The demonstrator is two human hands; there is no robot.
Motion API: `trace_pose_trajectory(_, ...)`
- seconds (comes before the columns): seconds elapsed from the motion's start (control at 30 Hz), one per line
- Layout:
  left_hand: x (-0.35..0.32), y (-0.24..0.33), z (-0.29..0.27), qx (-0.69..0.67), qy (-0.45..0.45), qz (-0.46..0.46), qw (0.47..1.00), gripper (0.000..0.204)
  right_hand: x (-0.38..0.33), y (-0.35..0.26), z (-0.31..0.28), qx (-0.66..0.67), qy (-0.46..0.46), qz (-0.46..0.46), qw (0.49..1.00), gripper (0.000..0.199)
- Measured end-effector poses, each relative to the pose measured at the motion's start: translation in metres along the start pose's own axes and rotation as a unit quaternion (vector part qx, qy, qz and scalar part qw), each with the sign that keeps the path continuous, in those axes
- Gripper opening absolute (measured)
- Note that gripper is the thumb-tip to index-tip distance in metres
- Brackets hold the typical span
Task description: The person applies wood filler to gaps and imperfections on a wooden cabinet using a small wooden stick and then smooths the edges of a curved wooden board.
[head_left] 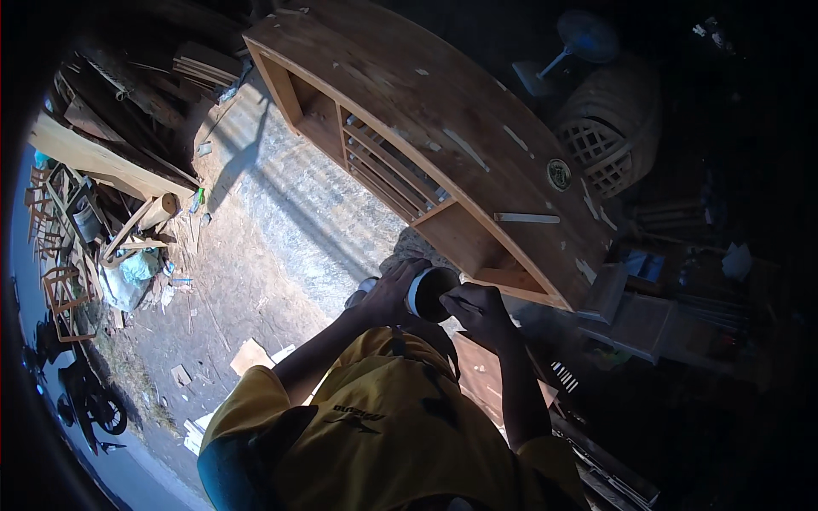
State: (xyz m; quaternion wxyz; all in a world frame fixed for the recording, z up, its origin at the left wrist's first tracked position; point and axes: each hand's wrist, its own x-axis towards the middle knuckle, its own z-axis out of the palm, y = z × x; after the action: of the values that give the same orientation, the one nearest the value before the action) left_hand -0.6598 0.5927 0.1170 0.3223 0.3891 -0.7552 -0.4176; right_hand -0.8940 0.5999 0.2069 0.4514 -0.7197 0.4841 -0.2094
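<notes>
In front of my body, my left hand [394,289] is wrapped round the side of a round can [413,295] with a pale rim and a dark inside. My right hand [477,305] is at the can's right edge with its fingers pressed together. Whatever those fingers hold, if anything, is lost in shadow. Just beyond both hands lies a long wooden cabinet [400,77] with slatted and open compartments, its broad face marked by pale patches. A small shiny round object [365,286] shows beside my left wrist.
Scrap wood [94,204] and a plastic bag [128,281] are piled at left. A motorcycle [89,404] stands farther out. At the upper right are a standing fan [588,36] and wooden latticework [601,149]. Boards [490,366] lie below my right arm.
</notes>
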Motion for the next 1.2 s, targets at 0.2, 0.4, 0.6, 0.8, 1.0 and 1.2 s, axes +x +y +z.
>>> trace_pose_trajectory(0.2,0.001,0.01,0.0,-0.057,-0.026,-0.061,0.996,0.103,-0.007,-0.032,-0.018,-0.113,-0.025,-0.048,0.992,0.016)
trace_pose_trajectory(0.4,0.002,0.002,-0.002,-0.042,-0.008,-0.01,0.999,0.101,-0.008,-0.021,-0.01,-0.147,-0.004,-0.073,0.986,0.014)
trace_pose_trajectory(0.6,-0.011,-0.002,-0.001,-0.032,0.009,0.002,0.999,0.101,-0.007,-0.015,0.009,0.035,0.007,0.122,0.992,0.014)
trace_pose_trajectory(0.8,-0.015,-0.009,-0.001,-0.052,0.02,-0.036,0.998,0.103,-0.007,-0.036,0.025,0.135,0.058,0.089,0.985,0.019)
trace_pose_trajectory(1.0,-0.012,0.007,0.008,-0.07,-0.029,0.022,0.997,0.088,-0.012,-0.032,0.003,-0.104,0.029,0.014,0.994,0.019)
trace_pose_trajectory(1.2,-0.006,0.033,0.016,-0.148,-0.081,0.002,0.986,0.08,-0.056,-0.013,0.042,0.067,0.105,0.098,0.987,0.015)
